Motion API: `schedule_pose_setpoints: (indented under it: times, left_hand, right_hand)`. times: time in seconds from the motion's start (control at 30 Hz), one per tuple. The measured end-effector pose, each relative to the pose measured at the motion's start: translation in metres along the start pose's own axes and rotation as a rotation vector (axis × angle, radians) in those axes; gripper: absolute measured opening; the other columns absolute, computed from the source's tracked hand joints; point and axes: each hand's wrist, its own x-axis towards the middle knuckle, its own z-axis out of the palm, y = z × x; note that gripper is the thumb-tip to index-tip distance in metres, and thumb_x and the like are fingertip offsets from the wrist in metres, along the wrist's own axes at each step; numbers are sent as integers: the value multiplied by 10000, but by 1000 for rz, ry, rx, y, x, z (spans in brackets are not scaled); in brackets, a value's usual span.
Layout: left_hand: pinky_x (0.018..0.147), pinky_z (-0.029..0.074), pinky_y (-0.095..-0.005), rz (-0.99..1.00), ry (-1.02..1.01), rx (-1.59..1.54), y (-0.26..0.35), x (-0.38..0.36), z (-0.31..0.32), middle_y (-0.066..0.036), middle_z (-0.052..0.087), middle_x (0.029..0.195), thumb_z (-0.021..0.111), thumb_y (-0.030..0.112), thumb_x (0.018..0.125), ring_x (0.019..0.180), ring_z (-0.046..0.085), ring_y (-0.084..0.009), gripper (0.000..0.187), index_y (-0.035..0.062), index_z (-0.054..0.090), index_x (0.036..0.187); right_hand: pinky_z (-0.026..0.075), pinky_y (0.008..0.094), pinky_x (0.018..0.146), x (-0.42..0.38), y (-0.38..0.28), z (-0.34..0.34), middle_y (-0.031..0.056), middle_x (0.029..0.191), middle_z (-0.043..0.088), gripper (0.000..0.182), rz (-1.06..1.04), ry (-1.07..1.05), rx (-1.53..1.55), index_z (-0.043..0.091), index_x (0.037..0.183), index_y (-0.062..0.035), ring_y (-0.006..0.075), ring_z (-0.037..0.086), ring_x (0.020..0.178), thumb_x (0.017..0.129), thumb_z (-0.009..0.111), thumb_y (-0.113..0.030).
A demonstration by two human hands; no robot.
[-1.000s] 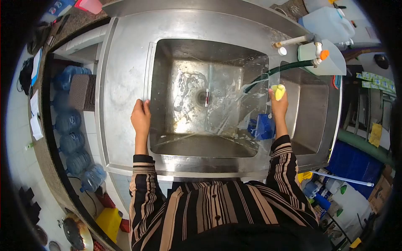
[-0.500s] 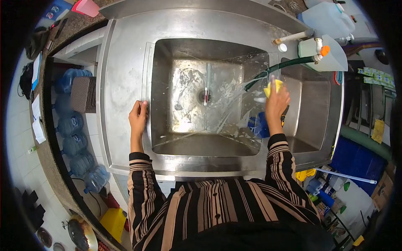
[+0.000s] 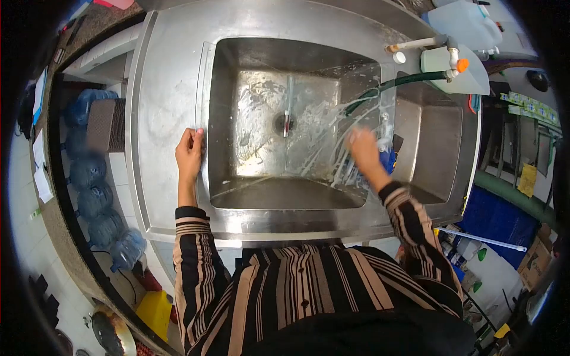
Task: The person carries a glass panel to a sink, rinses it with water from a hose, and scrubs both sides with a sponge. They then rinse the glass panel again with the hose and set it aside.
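A clear pane (image 3: 200, 95), streaked with white suds on its right part, lies across the large sink basin (image 3: 285, 196). My left hand (image 3: 189, 157) pinches its left edge, thumb and fingers together. Over the sudsy right part is my right hand (image 3: 365, 151), blurred, with its fingers curled down. The yellow sponge it held a moment earlier is hidden beneath it now. Close to its wrist lies a blue object (image 3: 389, 160), partly covered. A slim strip with a red-and-white piece (image 3: 287, 124) shows above the drain.
A green hose (image 3: 404, 80) runs from the tap (image 3: 457, 64) over the pane. The smaller basin (image 3: 439, 142) is on the right. A cut plastic container (image 3: 442, 74) and a large jug (image 3: 463, 26) stand behind. Blue water bottles (image 3: 89, 166) line the left shelf.
My right hand has swept left and slightly toward me across the pane, and more suds streaks show there. My left hand keeps its place on the edge. The whole view has shifted slightly.
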Motion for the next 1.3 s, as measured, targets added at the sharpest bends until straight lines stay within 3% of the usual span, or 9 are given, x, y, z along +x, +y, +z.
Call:
schedule_pose_setpoints:
  times: [0.17, 0.23, 0.4, 0.47, 0.7, 0.77, 0.87, 1.1, 1.3]
  left_hand:
    - [470, 308, -201, -7, 3, -1, -7, 4, 0, 25, 420, 549, 548, 252, 865, 501, 367, -48, 315, 55, 419, 655]
    - [471, 308, -201, -36, 9, -3, -5, 3, 0, 26, 418, 549, 551, 258, 862, 504, 365, -48, 319, 58, 415, 655]
    - [461, 306, -192, -50, 0, 11, -7, 3, -1, 28, 426, 557, 549, 247, 864, 499, 368, -40, 302, 67, 420, 659]
    - [453, 303, -180, -44, -11, -7, -7, 3, 0, 30, 435, 567, 545, 230, 868, 493, 370, -32, 281, 74, 431, 665]
    - [447, 307, -202, 8, 5, -6, -6, 2, 1, 25, 421, 540, 556, 263, 860, 488, 363, -45, 323, 63, 414, 651]
    - [442, 306, -202, 25, -12, -12, -5, 2, 0, 25, 420, 537, 555, 261, 862, 484, 364, -44, 321, 61, 418, 652]
    - [442, 306, -199, 6, -10, -27, -6, 3, 0, 28, 422, 537, 551, 255, 866, 486, 367, -40, 318, 59, 422, 651]
    - [451, 313, -201, 18, 0, 10, -7, 3, 1, 25, 416, 539, 541, 252, 871, 486, 364, -44, 318, 57, 424, 649]
    - [447, 308, -198, 53, -5, -3, -7, 2, 1, 33, 406, 537, 538, 252, 873, 485, 360, -40, 320, 62, 417, 645]
  right_hand:
    - [382, 353, 698, 70, 6, 25, 86, 922, 514, 201, 185, 194, -186, 536, 906, -65, 217, 488, 823, 741, 503, -176]
    - [383, 354, 799, 59, -45, 35, 85, 1007, 512, 288, 187, -304, 47, 535, 987, -55, 226, 480, 946, 752, 507, -219]
    - [338, 344, 947, -33, -88, 71, 123, 1067, 507, 364, -437, -92, 223, 538, 1057, -52, 258, 446, 1079, 763, 547, -267]
    - [311, 393, 968, -40, -65, 49, 110, 1091, 502, 345, -567, -403, 371, 549, 1063, -57, 281, 438, 1082, 770, 544, -239]
    - [347, 389, 958, 10, -19, 18, 184, 1111, 511, 275, -75, 60, 32, 536, 1042, -33, 339, 452, 1088, 804, 458, -146]
    - [341, 402, 966, 20, -64, 39, 199, 1126, 515, 252, 142, -228, 294, 552, 1008, -31, 362, 457, 1092, 808, 444, -140]
    - [353, 393, 956, -7, -117, 100, 190, 1066, 538, 206, -242, -209, 362, 579, 929, -47, 339, 483, 1069, 790, 475, -158]
    - [341, 392, 962, -68, -81, 61, 112, 954, 578, 180, -580, -355, 551, 603, 895, -64, 302, 520, 1002, 737, 535, -116]
    - [278, 399, 1022, -111, 13, -81, 69, 1099, 534, 326, -279, -333, 426, 577, 1038, -120, 287, 432, 1138, 721, 518, -66]
